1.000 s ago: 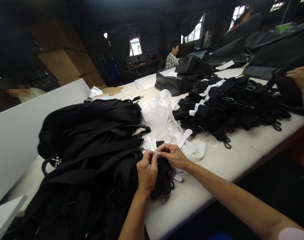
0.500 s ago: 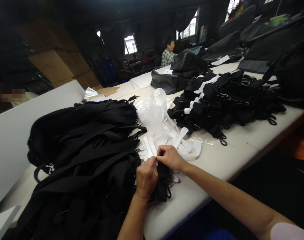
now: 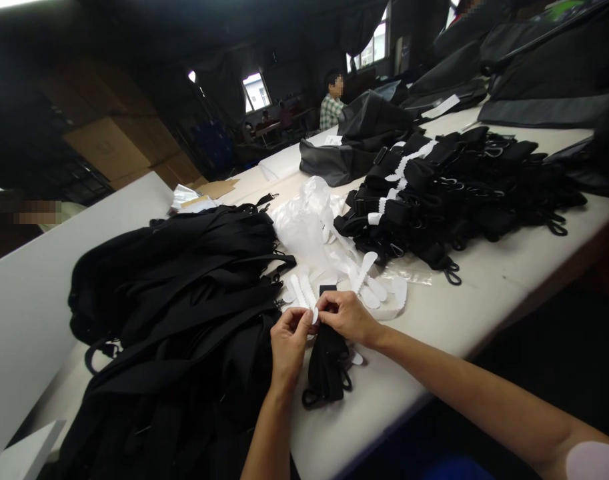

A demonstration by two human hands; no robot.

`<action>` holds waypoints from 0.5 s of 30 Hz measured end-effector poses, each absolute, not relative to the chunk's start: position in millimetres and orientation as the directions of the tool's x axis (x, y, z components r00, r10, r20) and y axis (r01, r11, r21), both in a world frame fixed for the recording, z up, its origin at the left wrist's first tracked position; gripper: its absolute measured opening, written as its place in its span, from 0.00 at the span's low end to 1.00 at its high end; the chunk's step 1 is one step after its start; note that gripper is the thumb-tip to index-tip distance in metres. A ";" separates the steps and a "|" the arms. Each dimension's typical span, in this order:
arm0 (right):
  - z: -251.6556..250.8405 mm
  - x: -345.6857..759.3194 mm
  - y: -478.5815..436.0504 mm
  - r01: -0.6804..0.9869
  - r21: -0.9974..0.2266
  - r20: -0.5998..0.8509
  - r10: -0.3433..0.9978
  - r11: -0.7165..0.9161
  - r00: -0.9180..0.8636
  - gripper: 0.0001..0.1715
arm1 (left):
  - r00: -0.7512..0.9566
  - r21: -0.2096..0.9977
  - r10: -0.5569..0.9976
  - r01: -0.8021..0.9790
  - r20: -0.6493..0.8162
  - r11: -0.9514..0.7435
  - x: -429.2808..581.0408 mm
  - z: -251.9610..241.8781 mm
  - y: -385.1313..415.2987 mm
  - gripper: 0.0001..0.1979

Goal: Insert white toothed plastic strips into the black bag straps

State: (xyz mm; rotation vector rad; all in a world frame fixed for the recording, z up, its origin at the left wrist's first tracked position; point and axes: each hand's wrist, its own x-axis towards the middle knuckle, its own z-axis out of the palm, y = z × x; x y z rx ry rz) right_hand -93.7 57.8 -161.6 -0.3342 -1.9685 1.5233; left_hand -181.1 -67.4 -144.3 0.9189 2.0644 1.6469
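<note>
A folded black webbing strap [image 3: 327,367] with loop-ended clips lies on the table just below my hands. My left hand [image 3: 288,343] is closed, thumb and fingers pinching a white toothed strip [image 3: 315,316] at the top of the folded strap. From the other side my right hand [image 3: 351,318] pinches at the same strip, its fingertips almost touching the left thumb. The fingers hide most of this strip. Behind them lie several loose white toothed strips [image 3: 368,272] beside a crumpled clear plastic bag [image 3: 309,217].
A big heap of black straps [image 3: 184,320] covers the left side. Bundled black straps with metal clips [image 3: 434,193] are piled at the right, some banded in white. Black bags [image 3: 334,157] stand farther back. A white panel [image 3: 84,253] edges the left; another person [image 3: 331,110] sits beyond.
My left hand has turned from a fist-like grip to a thumb pinch, and a white strip end now shows between the hands. More of the folded strap is visible. The view has shifted slightly.
</note>
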 end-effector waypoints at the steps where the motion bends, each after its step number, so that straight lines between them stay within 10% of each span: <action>1: -160.8 -93.4 57.8 -0.184 -0.938 0.322 0.535 0.295 -0.781 0.04 | -0.732 0.953 0.667 0.283 0.138 0.113 -180.8 -143.7 -68.2 0.14; 9: -152.1 -93.1 59.6 -0.229 -0.953 0.297 0.469 0.198 -0.832 0.13 | -0.606 0.541 0.517 0.789 0.604 0.292 -175.4 -151.8 -72.1 0.10; 15: -154.7 -99.5 54.7 -0.208 -0.978 0.177 0.530 0.002 -0.829 0.21 | -0.578 0.499 0.477 0.815 0.662 0.295 -172.0 -154.4 -70.7 0.09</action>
